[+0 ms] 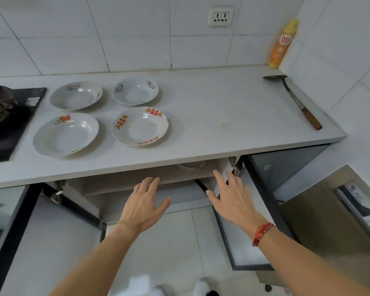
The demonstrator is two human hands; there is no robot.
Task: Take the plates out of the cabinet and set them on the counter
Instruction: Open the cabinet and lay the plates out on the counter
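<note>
White-tiled kitchen's pale grey counter [201,107] bears four white patterned ceramic plates [140,126] near its left end, while left hand [142,205] and right hand [230,198], fingers spread and empty, reach toward the open cabinet [137,182] below.

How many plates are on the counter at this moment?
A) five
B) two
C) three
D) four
D. On the counter lie the back left plate, the back right plate, the front left plate and the front right plate, which makes four in all.
</note>
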